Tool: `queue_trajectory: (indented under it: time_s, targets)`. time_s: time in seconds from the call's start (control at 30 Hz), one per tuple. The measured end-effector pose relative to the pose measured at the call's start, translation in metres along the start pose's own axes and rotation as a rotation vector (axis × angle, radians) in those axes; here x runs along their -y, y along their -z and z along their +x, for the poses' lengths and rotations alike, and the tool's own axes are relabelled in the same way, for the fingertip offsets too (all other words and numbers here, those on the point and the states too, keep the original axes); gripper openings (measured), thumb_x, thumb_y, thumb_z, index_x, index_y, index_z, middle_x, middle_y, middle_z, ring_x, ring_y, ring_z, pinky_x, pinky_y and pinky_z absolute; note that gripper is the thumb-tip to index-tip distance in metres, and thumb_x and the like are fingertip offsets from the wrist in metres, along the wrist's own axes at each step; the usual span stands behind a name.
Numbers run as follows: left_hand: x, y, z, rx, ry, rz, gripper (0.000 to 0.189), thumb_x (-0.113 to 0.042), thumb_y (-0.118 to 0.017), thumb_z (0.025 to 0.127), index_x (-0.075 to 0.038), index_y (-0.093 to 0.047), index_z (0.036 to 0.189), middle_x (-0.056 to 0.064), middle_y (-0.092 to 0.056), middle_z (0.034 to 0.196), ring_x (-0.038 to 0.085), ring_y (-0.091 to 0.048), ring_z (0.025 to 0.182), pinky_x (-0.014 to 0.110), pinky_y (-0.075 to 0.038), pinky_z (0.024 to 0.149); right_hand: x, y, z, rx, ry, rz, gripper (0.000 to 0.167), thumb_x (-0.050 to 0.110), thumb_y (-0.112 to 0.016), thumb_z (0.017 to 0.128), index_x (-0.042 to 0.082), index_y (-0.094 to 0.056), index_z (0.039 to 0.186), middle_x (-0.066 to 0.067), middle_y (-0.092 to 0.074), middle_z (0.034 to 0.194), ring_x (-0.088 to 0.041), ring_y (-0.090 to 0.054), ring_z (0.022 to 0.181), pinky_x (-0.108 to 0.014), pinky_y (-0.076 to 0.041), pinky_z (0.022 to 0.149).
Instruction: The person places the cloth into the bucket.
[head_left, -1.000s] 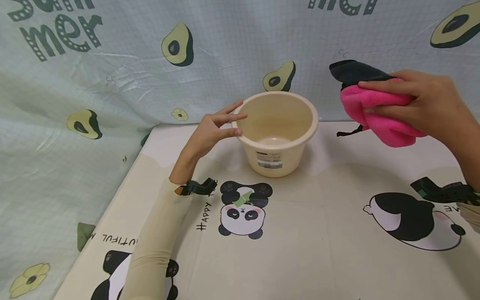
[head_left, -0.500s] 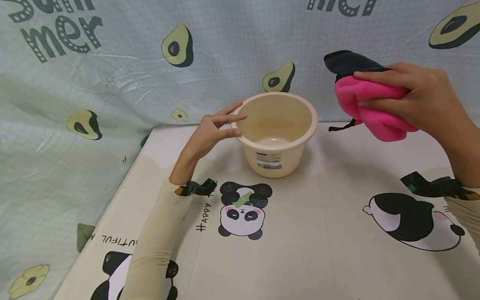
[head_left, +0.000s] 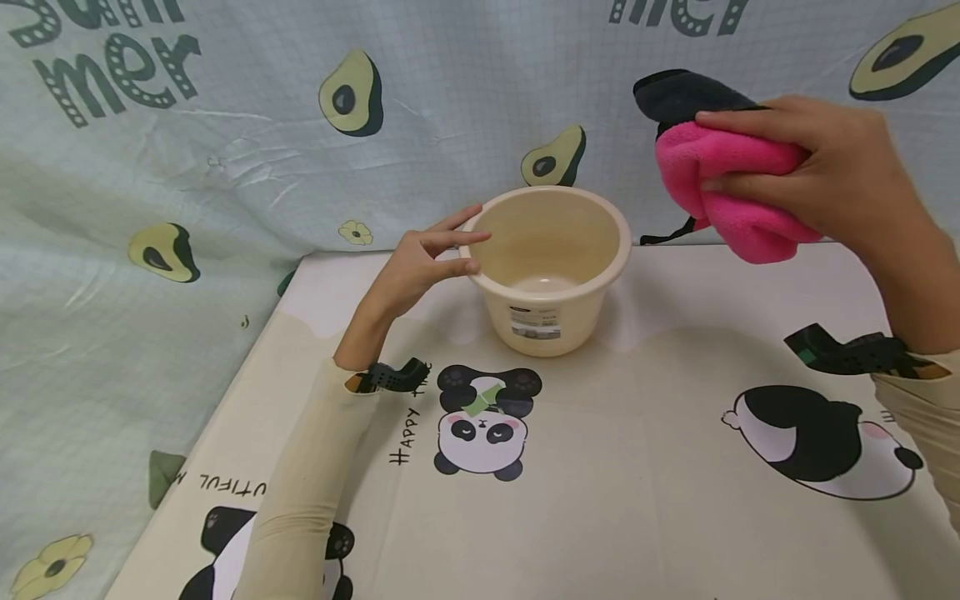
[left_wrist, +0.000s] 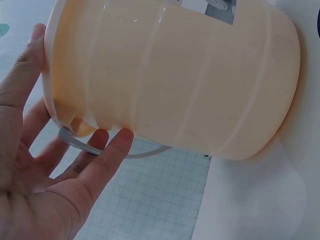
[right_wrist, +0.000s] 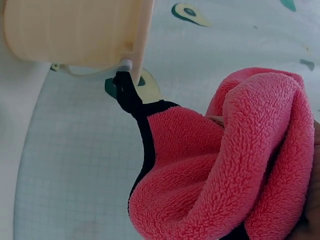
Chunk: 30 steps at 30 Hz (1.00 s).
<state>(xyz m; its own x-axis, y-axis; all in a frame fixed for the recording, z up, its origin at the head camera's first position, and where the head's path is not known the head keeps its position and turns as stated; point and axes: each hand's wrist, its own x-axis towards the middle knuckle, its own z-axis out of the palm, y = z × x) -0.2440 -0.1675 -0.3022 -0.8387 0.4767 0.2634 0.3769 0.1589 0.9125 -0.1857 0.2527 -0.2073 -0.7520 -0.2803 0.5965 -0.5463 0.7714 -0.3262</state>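
Note:
A cream plastic bucket [head_left: 555,321] stands upright on the table, with a printed label on its front. My left hand [head_left: 423,262] holds its rim at the left side, with the index finger reaching over the edge. In the left wrist view, fingertips [left_wrist: 122,137] touch the bucket's outer wall beside its thin grey handle [left_wrist: 135,156]. My right hand [head_left: 832,167] grips a bunched pink fluffy cloth [head_left: 738,187] in the air, right of the bucket and higher than its rim. A black flap and trim edge the cloth, and a black loop [right_wrist: 127,95] dangles from it.
The table [head_left: 585,500] wears a cream cover printed with pandas. Behind it hangs a pale blue sheet [head_left: 450,100] with avocado prints, close to the bucket's back. A black wrist mount [head_left: 390,377] sits on each forearm.
The right hand has risen and moved left with the pink cloth, nearer the bucket. The left hand and bucket have stayed in place; the head view has shifted slightly.

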Motion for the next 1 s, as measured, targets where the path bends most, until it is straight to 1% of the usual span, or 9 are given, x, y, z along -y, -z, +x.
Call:
queue_trajectory:
  time_s: [0.1, 0.17, 0.23, 0.3, 0.47, 0.6, 0.8, 1.0]
  targets:
    - [0.0, 0.0, 0.0, 0.0, -0.005, 0.007, 0.046, -0.017, -0.082, 0.086, -0.005, -0.07, 0.129, -0.006, -0.046, 0.157, 0.009, -0.031, 0.149, 0.049, -0.034, 0.117, 0.003, 0.0, 0.003, -0.01, 0.018, 0.003, 0.069, -0.002, -0.083, 0.081, 0.026, -0.063, 0.141, -0.018, -0.063, 0.128, -0.007, -0.043, 0.112, -0.005, -0.032, 0.077]
    - [0.0, 0.0, 0.001, 0.001, -0.01, 0.01, 0.045, -0.013, -0.081, 0.087, -0.005, -0.07, 0.129, -0.006, -0.046, 0.157, 0.009, -0.031, 0.149, 0.051, -0.034, 0.116, 0.006, 0.0, 0.006, -0.017, 0.038, -0.003, 0.07, -0.003, -0.083, 0.08, 0.025, -0.063, 0.141, -0.019, -0.064, 0.128, -0.018, -0.048, 0.114, -0.004, -0.031, 0.079]
    - [-0.001, 0.001, 0.001, 0.002, -0.014, 0.015, 0.043, -0.009, -0.079, 0.087, -0.005, -0.07, 0.129, -0.005, -0.047, 0.156, 0.009, -0.031, 0.149, 0.051, -0.034, 0.116, 0.008, 0.001, 0.009, -0.022, 0.048, -0.005, 0.07, -0.005, -0.083, 0.08, 0.024, -0.063, 0.141, -0.02, -0.063, 0.13, -0.029, -0.05, 0.116, -0.004, -0.03, 0.081]
    - [-0.001, 0.001, 0.001, 0.001, -0.013, 0.017, 0.043, -0.006, -0.078, 0.087, -0.005, -0.07, 0.129, -0.005, -0.047, 0.156, 0.009, -0.032, 0.148, 0.051, -0.035, 0.115, 0.011, 0.003, 0.012, -0.025, 0.054, -0.011, 0.071, -0.005, -0.082, 0.08, 0.024, -0.062, 0.141, -0.02, -0.063, 0.131, -0.034, -0.05, 0.119, -0.003, -0.029, 0.083]
    - [0.0, 0.001, 0.001, 0.0, -0.012, 0.026, 0.043, -0.005, -0.078, 0.088, -0.004, -0.07, 0.13, -0.005, -0.047, 0.156, 0.01, -0.032, 0.149, 0.05, -0.034, 0.116, 0.017, 0.006, 0.016, -0.022, 0.029, -0.014, 0.069, -0.004, -0.08, 0.083, 0.026, -0.061, 0.143, -0.019, -0.061, 0.135, -0.034, -0.048, 0.124, -0.004, -0.029, 0.085]
    - [0.001, 0.001, 0.002, -0.002, -0.014, 0.037, 0.043, -0.007, -0.078, 0.087, -0.005, -0.07, 0.13, -0.005, -0.048, 0.156, 0.009, -0.032, 0.148, 0.051, -0.033, 0.116, 0.021, 0.007, 0.018, -0.025, 0.027, -0.017, 0.069, -0.004, -0.08, 0.084, 0.026, -0.061, 0.142, -0.018, -0.061, 0.134, -0.032, -0.048, 0.123, -0.004, -0.03, 0.085]
    - [0.001, 0.0, 0.002, 0.001, -0.007, 0.027, 0.042, -0.004, -0.077, 0.087, -0.005, -0.07, 0.129, -0.005, -0.047, 0.156, 0.009, -0.032, 0.148, 0.051, -0.033, 0.117, 0.026, 0.005, 0.021, -0.028, 0.033, -0.014, 0.067, -0.002, -0.08, 0.084, 0.028, -0.062, 0.141, -0.017, -0.062, 0.132, -0.025, -0.046, 0.119, -0.005, -0.031, 0.083]
    - [0.002, 0.001, 0.002, 0.011, -0.014, 0.04, 0.042, -0.007, -0.078, 0.088, -0.006, -0.07, 0.13, -0.006, -0.047, 0.156, 0.009, -0.031, 0.149, 0.05, -0.034, 0.116, 0.029, 0.005, 0.023, -0.027, 0.048, -0.006, 0.068, -0.003, -0.08, 0.083, 0.028, -0.062, 0.142, -0.016, -0.062, 0.135, -0.028, -0.048, 0.124, -0.006, -0.032, 0.086]
